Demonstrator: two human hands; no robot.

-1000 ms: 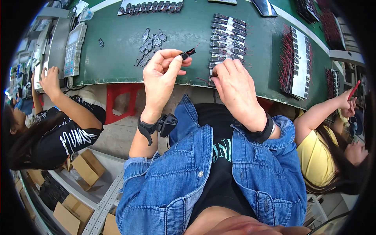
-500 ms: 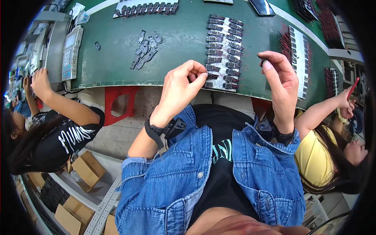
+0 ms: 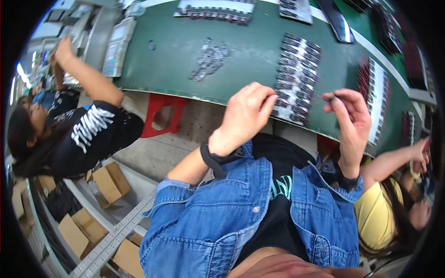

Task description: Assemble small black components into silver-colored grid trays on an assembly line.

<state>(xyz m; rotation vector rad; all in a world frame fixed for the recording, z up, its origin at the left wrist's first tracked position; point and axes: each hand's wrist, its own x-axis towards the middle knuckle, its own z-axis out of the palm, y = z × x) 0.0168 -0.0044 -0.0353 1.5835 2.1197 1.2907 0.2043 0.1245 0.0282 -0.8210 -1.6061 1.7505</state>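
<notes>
My left hand (image 3: pixel 246 113) is closed with thumb and fingertips together, at the left edge of a white strip (image 3: pixel 291 91) carrying two columns of small black parts with thin red wires. What those fingers hold, if anything, cannot be made out. To the right of the strip, my right hand (image 3: pixel 354 118) pinches a small dark piece (image 3: pixel 332 98) between thumb and forefinger; its kind is too blurred to tell. Both hands are over the near edge of the green table (image 3: pixel 250 60). A loose pile of small black parts (image 3: pixel 208 59) lies left of the strip.
More strips of parts lie at the back (image 3: pixel 215 11) and right (image 3: pixel 379 102). A dark flat device (image 3: pixel 334 18) is at the far side. A keypad device (image 3: pixel 118 48) stands left. A red stool (image 3: pixel 162 113) is under the table. People work on both sides; open cartons (image 3: pixel 111 183) sit lower left.
The whole view has swung, so the table and its contents appear farther right, and the picture is blurred. My right hand has come slightly nearer the strip; my left stays by its edge.
</notes>
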